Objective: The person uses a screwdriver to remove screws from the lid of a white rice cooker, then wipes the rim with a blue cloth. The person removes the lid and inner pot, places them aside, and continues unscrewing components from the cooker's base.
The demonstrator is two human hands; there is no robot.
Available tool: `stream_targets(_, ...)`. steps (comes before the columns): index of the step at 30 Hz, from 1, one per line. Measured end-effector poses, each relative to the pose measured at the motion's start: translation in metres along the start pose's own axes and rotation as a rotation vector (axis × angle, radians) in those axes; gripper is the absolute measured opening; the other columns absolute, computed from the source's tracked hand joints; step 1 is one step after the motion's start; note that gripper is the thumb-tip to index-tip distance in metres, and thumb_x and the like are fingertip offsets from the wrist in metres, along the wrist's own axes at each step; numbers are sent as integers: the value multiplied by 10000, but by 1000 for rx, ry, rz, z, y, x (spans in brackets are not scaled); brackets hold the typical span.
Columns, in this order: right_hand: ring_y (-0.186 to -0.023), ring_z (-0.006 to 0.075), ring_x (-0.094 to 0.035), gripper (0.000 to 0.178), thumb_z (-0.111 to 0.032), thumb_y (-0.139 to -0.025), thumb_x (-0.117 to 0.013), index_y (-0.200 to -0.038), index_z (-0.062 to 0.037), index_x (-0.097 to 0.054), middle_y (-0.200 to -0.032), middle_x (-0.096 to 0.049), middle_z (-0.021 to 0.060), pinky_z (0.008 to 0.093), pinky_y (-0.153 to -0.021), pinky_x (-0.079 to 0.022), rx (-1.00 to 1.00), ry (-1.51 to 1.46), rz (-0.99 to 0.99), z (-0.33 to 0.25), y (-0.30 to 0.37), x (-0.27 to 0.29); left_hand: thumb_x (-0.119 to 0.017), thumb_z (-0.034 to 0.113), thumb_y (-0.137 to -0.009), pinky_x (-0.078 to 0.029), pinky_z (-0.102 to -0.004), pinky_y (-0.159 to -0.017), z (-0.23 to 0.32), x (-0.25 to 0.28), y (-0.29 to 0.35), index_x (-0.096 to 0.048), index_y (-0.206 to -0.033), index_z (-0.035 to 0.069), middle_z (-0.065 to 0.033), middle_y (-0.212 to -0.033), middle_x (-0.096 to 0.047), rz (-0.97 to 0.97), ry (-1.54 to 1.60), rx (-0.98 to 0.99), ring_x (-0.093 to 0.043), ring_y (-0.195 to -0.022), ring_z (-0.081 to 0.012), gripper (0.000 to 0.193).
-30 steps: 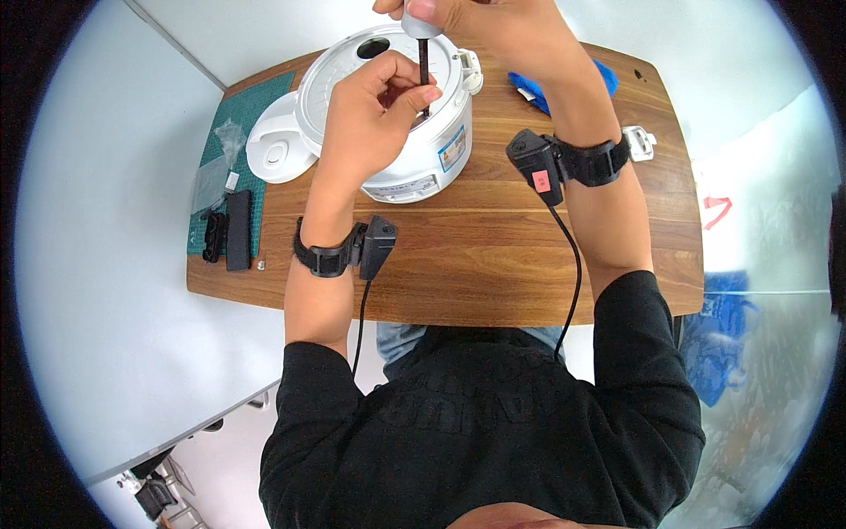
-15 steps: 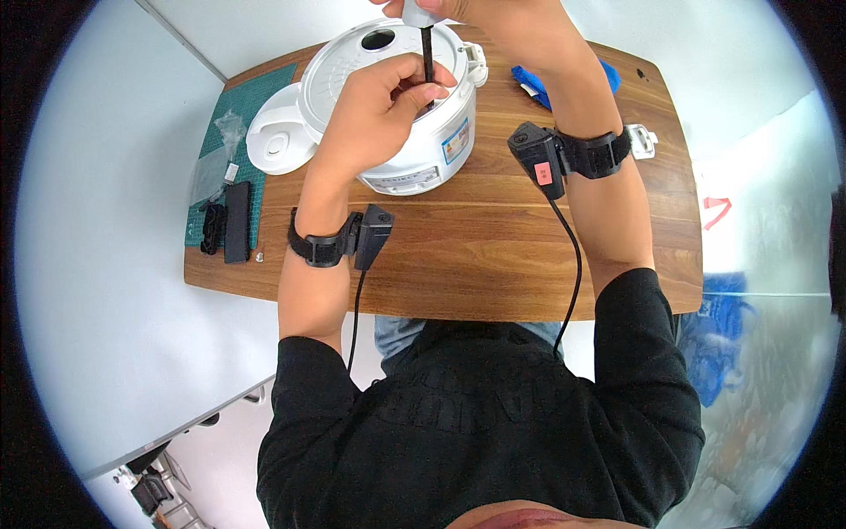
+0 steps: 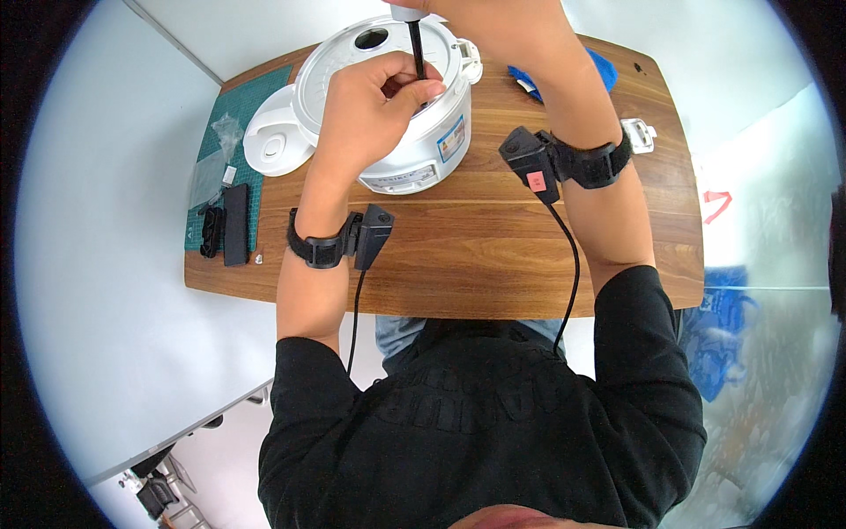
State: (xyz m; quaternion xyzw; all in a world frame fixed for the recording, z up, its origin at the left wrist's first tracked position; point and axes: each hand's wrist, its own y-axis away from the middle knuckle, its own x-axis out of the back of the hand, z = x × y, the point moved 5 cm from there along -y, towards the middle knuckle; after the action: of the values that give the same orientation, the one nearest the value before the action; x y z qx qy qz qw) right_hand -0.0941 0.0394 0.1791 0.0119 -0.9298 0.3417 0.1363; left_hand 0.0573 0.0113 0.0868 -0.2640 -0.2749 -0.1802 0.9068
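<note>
A white rice cooker (image 3: 414, 145) stands at the far middle of the table, its lid closed under my hands. My right hand (image 3: 467, 18), partly cut off by the upper edge, grips the pale handle of a screwdriver (image 3: 417, 48). The black shaft points down at the cooker's lid near its front rim. My left hand (image 3: 366, 110) rests over the lid, thumb and fingers closed around the lower shaft. These fingers hide the screwdriver's tip and whatever it touches.
A green cutting mat (image 3: 251, 106) at the left bears clear plastic bags (image 3: 209, 176) and a black case (image 3: 235, 225). A blue cloth (image 3: 599, 75) lies behind my right forearm, and a small white plastic part (image 3: 638, 136) sits at the right. Cables hang from both wrist straps.
My right hand and the screwdriver have shifted slightly left and down. The left hand keeps its pinch at the lid, and the whole view has moved a little.
</note>
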Motion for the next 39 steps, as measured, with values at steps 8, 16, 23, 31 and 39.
stream_targets(8,-922,139,-652,617,9,-943,-694,-1489,55,-409,-1033,-691,95,285,-810,-545,42,-510,-170,31,-6,-9,-710,155,-968,-484,-251,-632,-4,-2,2,-783,-1037,58,-61,-836,-765,16,165,-65,-639,-693,-101,140)
stream_targets(16,-791,115,-633,514,-85,-865,-817,-1298,68,-585,-926,-684,61,279,-702,-552,-146,87,-124,-5,-4,1,-753,161,-933,-479,-248,-611,-5,1,3,-788,-956,43,-70,-758,-744,81,34,-26,-620,-637,-95,126)
stream_targets(23,-884,120,-641,622,-26,-882,-777,-1424,66,-486,-1032,-691,90,281,-772,-557,41,-483,-116,23,-3,0,-783,183,-916,-460,-236,-612,0,1,3,-793,-983,57,-60,-788,-752,71,91,-69,-628,-662,-95,143)
stream_targets(31,-813,135,-615,518,-59,-914,-754,-1351,79,-512,-936,-653,64,277,-750,-540,-108,-52,-88,1,-2,-1,-795,139,-900,-502,-229,-663,-8,1,1,-778,-986,38,-60,-813,-760,60,139,-39,-652,-707,-88,133)
stream_targets(39,-877,177,-669,394,-23,-920,-728,-1252,70,-538,-1004,-691,129,291,-751,-547,63,-314,-69,11,2,4,-767,156,-932,-515,-236,-715,-8,2,0,-778,-986,36,-52,-831,-769,36,132,-86,-658,-751,-95,132)
